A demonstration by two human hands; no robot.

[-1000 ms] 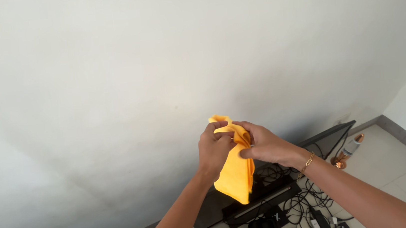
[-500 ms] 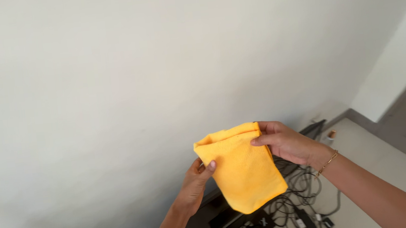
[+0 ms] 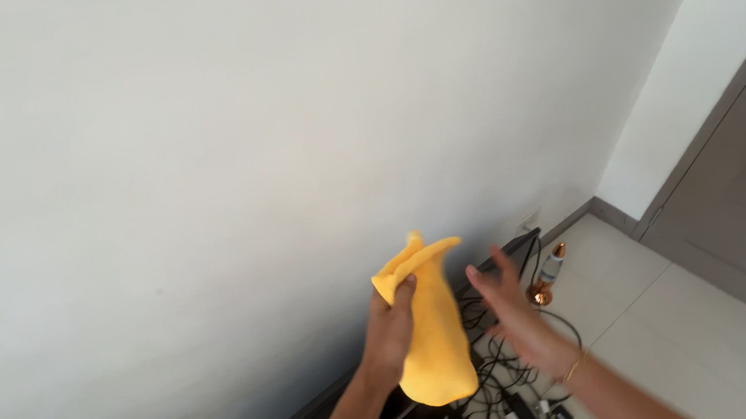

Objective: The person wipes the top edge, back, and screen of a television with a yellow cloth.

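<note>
Against a white wall (image 3: 200, 144), yellow cloth (image 3: 433, 342) hangs seemingly folded

Right hand (image 3: 503, 302) motion-blurred

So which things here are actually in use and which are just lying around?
In use:
- yellow cloth, gripped by the left hand
- right hand, open beside it

Lying about:
- tangled black cables
- copper-coloured bottle on the tiled floor

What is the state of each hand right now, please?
Left hand: closed, holding the yellow cloth near its top edge.
Right hand: open, fingers spread, holding nothing, beside the cloth.
</note>
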